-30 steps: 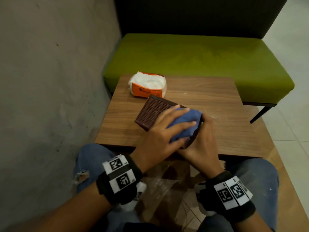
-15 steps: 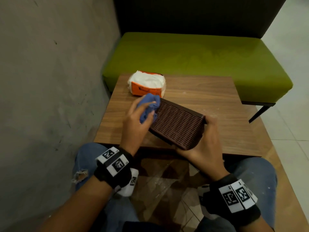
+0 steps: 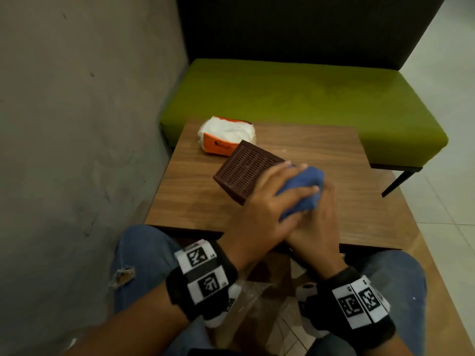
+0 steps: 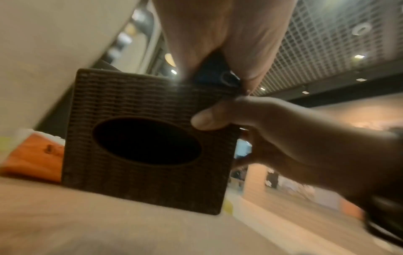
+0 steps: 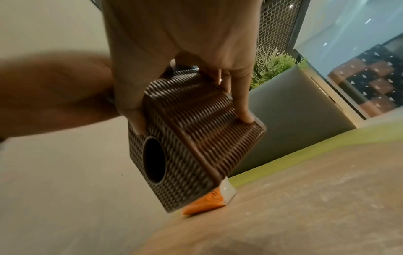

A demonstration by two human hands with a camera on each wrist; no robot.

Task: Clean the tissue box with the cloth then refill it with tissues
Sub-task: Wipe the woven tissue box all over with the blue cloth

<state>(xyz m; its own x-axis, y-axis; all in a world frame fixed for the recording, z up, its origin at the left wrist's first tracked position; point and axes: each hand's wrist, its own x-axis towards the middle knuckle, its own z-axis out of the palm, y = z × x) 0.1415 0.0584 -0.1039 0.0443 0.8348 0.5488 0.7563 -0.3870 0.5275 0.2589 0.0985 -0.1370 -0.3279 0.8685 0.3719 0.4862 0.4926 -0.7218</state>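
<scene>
A brown woven tissue box (image 3: 244,173) is held tilted over the wooden table (image 3: 321,150), one corner near the table top. My right hand (image 3: 320,222) grips its near right end, thumb (image 5: 135,120) on the face with the dark oval opening (image 4: 148,141) and fingers (image 5: 243,107) on the adjoining side. My left hand (image 3: 288,194) holds a bunched blue cloth (image 3: 305,186) and presses it on the box's upper side, right against my right hand. In the left wrist view the cloth (image 4: 213,72) shows pinched at the box's top edge. An orange and white tissue pack (image 3: 226,137) lies behind the box.
The table stands against a grey wall (image 3: 77,150) on the left. A green bench (image 3: 308,98) with a dark backrest runs behind the table. My knees in blue jeans (image 3: 144,253) sit under the near table edge. Tiled floor (image 3: 449,176) lies to the right.
My left hand swept the cloth to the box's far left end half a second ago, then back to the right end beside my right hand. The box turned a little in my right hand.
</scene>
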